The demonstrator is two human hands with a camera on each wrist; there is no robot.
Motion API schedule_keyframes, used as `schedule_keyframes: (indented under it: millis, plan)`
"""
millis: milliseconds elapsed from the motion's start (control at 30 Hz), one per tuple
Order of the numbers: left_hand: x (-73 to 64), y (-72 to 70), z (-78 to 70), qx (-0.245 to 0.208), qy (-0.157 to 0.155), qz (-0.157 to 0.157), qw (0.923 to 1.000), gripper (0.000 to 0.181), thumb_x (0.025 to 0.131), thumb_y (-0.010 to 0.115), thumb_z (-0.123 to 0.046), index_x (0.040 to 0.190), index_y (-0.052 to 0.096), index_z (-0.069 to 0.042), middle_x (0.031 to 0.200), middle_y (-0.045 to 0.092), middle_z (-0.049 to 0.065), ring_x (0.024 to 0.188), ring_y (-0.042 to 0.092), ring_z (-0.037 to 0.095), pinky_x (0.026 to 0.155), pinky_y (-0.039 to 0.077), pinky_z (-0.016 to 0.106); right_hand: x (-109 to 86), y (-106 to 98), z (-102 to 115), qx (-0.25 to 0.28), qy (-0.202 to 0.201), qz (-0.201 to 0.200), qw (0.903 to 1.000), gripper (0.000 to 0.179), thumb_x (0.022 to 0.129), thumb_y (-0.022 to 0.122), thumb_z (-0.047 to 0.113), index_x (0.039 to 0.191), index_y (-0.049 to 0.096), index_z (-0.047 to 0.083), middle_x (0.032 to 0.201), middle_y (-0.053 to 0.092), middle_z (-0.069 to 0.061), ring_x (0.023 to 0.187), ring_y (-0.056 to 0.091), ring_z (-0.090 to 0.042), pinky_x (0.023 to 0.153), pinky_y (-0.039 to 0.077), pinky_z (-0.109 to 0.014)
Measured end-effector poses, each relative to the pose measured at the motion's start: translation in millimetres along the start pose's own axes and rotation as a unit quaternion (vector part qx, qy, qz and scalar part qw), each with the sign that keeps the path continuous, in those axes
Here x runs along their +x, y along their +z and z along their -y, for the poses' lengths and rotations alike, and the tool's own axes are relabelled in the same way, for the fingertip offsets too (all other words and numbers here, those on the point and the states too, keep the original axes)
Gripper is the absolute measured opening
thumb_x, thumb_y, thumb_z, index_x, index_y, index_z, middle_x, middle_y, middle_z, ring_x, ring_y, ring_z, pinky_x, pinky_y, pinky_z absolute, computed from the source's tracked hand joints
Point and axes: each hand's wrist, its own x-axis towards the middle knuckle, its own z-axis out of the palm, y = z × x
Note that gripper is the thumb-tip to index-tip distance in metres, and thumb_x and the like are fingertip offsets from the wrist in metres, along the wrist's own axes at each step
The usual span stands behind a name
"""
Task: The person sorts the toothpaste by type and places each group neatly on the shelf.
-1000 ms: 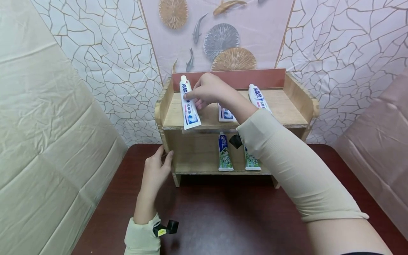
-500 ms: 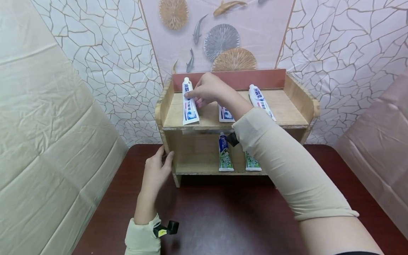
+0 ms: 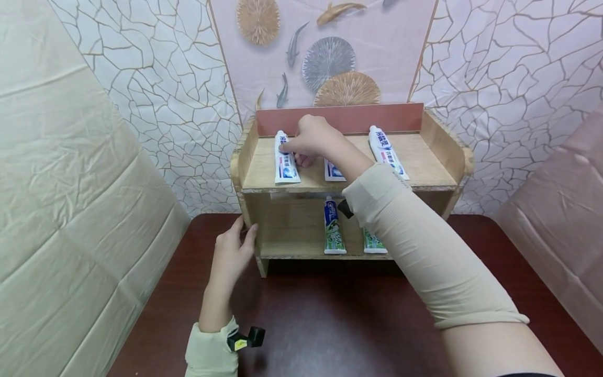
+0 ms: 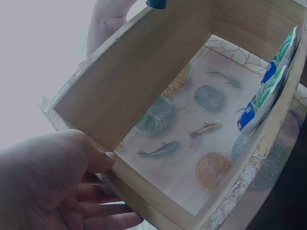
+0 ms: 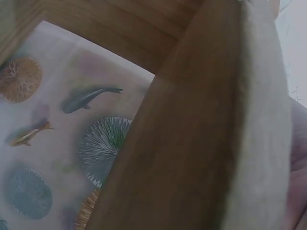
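Note:
My right hand (image 3: 316, 139) pinches a white and blue toothpaste tube (image 3: 288, 170) at the left of the upper deck of a small wooden shelf (image 3: 287, 225). The tube lies cap towards the back, its flat end near the front edge. Beside it, a second white toothpaste tube (image 3: 334, 172) is partly hidden by my right wrist; a third toothpaste tube (image 3: 388, 153) lies slanted further right. My left hand (image 3: 232, 251) grips the shelf's left side panel, its thumb (image 4: 100, 160) on the front edge and its fingers outside. In the right wrist view, the panel mostly blocks my right hand.
On the lower deck lie a blue and green toothpaste tube (image 3: 334, 230) and another green toothpaste tube (image 3: 374, 244), the latter partly behind my right sleeve (image 3: 414, 230). The shelf stands on a dark red table (image 3: 320, 319). A red-brown board (image 3: 377, 118) closes the upper deck's back.
My right hand has lowered the left toothpaste tube from above the upper deck onto it, moving slightly right. My left hand stays on the side panel.

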Motion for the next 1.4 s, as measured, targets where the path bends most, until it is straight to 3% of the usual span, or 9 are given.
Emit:
schedule_keyframes:
  millis: [433,700,1200,1400]
  plan:
    - [0.1,0.5,-0.3,0.000,0.003,-0.003,1.0000,0.035,0.101,0.062,-0.027,0.129,0.063,-0.006,0.107,0.074,0.016,0.101,0.070,0.033,0.086,0.054,0.049,-1.2,-2,-3,0.005,-0.001,0.002,1.0000,0.036,0.095,0.070,0.037,0.080,0.073,0.004,0.067,0.069,-0.007,0.062,0.071,-0.018,0.063,0.058,-0.028]
    - [-0.4,0.5,-0.3,-0.001,0.000,0.000,1.0000,0.035,0.101,0.062,-0.027,0.129,0.063,-0.007,0.107,0.074,0.016,0.101,0.070,0.033,0.086,0.054,0.049,-14.6,-4,-3,-0.017,-0.025,-0.001,0.9996,0.041,0.095,0.068,0.040,0.077,0.073,0.004,0.068,0.070,-0.007,0.063,0.071,-0.018,0.064,0.057,-0.029]
    - [-1.0,0.1,1.7,0.000,-0.004,0.006,1.0000,0.036,0.101,0.061,-0.028,0.130,0.063,-0.006,0.109,0.073,0.017,0.103,0.069,0.033,0.086,0.054,0.049,-43.1,-6,-8,0.004,-0.073,-0.048,0.9961,0.033,0.096,0.067,0.039,0.095,0.075,0.008,0.076,0.071,-0.007,0.066,0.070,-0.017,0.063,0.056,-0.030]
    - [-0.2,-0.6,-0.5,-0.002,-0.004,0.004,1.0000,0.036,0.101,0.061,-0.028,0.130,0.063,-0.007,0.109,0.074,0.016,0.103,0.069,0.032,0.087,0.054,0.049,-65.1,-10,-10,0.031,-0.118,-0.089,0.9885,0.032,0.097,0.066,0.042,0.103,0.072,0.012,0.085,0.073,-0.001,0.072,0.071,-0.016,0.066,0.054,-0.033]
